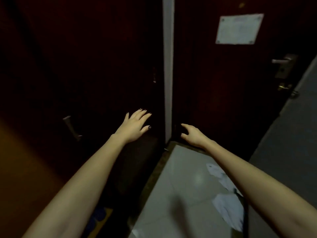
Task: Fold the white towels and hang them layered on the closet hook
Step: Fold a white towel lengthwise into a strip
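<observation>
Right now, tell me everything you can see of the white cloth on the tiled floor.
The crumpled white cloth looks like soft towelling, lying loose and unfolded on the pale glossy tiled floor at lower right. The right forearm crosses in front of it, so it shows as two patches; one towel or several, I cannot tell. A thin dark strap runs along its right edge. Neither the left hand nor the right hand touches it.

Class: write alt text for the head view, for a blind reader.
In dim light, a person reaches toward dark closet doors, left hand spread, right hand relaxed, both empty. White towels lie crumpled on the tiled floor.
</observation>
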`<state>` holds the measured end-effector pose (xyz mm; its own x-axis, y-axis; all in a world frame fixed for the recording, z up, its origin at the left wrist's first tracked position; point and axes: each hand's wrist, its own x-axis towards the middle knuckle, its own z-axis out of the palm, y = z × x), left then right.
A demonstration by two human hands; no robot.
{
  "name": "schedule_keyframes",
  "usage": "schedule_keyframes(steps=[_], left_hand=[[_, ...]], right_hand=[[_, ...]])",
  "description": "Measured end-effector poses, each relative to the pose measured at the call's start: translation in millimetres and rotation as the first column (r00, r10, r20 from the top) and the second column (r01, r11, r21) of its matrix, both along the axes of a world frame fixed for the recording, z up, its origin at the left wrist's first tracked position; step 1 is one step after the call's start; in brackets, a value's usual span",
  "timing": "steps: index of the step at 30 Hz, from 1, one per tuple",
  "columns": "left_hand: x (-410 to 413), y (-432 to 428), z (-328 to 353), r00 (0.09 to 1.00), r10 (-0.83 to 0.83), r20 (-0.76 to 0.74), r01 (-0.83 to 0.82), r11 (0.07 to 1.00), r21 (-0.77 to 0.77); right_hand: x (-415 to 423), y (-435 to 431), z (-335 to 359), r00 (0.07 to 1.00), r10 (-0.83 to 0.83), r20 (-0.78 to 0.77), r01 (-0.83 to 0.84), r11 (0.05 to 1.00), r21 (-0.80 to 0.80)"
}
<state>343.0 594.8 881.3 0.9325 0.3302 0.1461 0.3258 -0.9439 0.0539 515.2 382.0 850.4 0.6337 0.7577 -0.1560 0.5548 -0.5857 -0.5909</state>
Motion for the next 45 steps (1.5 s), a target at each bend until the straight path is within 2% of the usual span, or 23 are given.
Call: schedule_keyframes(steps=[9, 13, 19, 22, 27, 35, 41, 45], left_hand=[[214, -125, -83, 0.937, -0.278, -0.21, 0.238, 0.951, -0.195], [286, -175, -116, 0.91, -0.362, -0.202, 0.301, 0.913, -0.275], [361, -219, -213, 0.795, -0.486, -0.363, 0.416, 0.872, -0.256], [392, -226, -284, 0.737, -0.531, -0.419, 0.478, 0.847, -0.233], [432, -244, -434, 0.686, -0.587, -0.429, 0.502, 0.809, -0.305], [487, -265, -711, 0.669, -0.619, -0.411, 0.501, 0.784, -0.366], [500, -276, -882, 0.717, -0.552, -0.425, 0.242, 0.77, -0.591], [493, -288, -963, 0.756, -0.522, -0.396, 0.169, 0.739, -0.652]], right_hand=[[134, -156, -91, 0.942, -0.329, -0.065, 0.305, 0.92, -0.244], [175, -212, -126, 0.901, -0.429, -0.066, 0.392, 0.869, -0.3], [193, -261, -223, 0.831, -0.534, -0.154, 0.46, 0.816, -0.35], [206, -277, -286, 0.789, -0.59, -0.17, 0.512, 0.785, -0.347], [230, -283, -431, 0.748, -0.638, -0.184, 0.562, 0.756, -0.337], [267, -301, -694, 0.762, -0.622, -0.18, 0.548, 0.768, -0.333], [267, -322, -849, 0.772, -0.614, -0.163, 0.549, 0.774, -0.316], [253, -333, -921, 0.748, -0.637, -0.188, 0.574, 0.762, -0.301]])
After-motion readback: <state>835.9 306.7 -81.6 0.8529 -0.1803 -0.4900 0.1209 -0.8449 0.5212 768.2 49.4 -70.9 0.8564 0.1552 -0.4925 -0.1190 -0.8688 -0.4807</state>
